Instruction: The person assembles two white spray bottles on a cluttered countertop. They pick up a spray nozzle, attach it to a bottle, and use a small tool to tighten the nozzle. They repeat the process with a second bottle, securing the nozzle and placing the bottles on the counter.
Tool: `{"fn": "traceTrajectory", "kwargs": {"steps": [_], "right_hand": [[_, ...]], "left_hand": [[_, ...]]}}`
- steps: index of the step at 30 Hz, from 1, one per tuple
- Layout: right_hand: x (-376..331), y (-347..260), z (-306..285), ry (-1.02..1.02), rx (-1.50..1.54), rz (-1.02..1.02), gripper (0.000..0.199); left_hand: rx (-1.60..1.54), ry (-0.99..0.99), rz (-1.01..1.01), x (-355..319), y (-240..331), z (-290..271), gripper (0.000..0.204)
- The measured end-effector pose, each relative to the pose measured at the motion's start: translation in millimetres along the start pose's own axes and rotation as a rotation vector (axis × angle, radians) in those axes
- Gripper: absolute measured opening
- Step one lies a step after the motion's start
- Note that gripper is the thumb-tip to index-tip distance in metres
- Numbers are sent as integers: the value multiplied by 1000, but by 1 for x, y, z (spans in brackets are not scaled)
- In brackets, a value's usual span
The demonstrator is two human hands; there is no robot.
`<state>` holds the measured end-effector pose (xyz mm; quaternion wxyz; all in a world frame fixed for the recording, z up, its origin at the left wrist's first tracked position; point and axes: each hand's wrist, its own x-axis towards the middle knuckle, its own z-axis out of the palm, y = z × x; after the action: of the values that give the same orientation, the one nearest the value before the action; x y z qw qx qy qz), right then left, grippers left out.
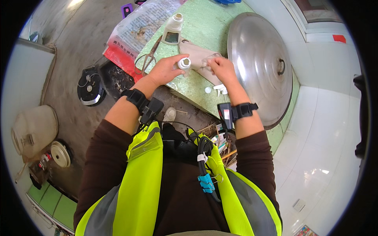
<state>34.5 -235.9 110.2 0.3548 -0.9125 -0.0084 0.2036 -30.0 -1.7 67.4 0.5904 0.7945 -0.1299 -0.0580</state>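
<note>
My left hand (167, 70) is closed around a small white bottle (184, 64), its uncapped mouth facing up. My right hand (223, 69) has its fingers drawn together over a beige folded cloth or pouch (193, 52); what they pinch, if anything, is too small to make out. Close below that hand lie a white spray trigger head (221, 89) and a small white cap (208, 90) on the green tabletop (212, 23). Beyond my left hand stands a second white bottle (173, 30) with a dark label. Old metal scissors (149, 58) rest at the table's left edge.
A large domed metal lid (256, 59) takes up the table's right side, against a white tiled wall (315, 129). A printed plastic sack (134, 35) lies at the far left. On the floor are a round black appliance (89, 88), a plastic drum (35, 128) and sticks (228, 151).
</note>
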Motion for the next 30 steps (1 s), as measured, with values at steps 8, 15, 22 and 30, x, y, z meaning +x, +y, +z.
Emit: {"fn": "traceTrajectory", "kwargs": {"steps": [8, 15, 22, 30], "right_hand": [[-75, 145, 27, -34, -376, 162, 28], [-66, 141, 67, 38, -459, 204, 62], [-52, 134, 76, 11, -584, 183, 51], [-51, 142, 74, 36, -531, 129, 41]], "left_hand": [[29, 27, -165, -19, -8, -6, 83], [-61, 105, -286, -44, -34, -11, 83], [-68, 80, -372, -64, -45, -4, 83], [-58, 98, -381, -64, -46, -1, 81]]}}
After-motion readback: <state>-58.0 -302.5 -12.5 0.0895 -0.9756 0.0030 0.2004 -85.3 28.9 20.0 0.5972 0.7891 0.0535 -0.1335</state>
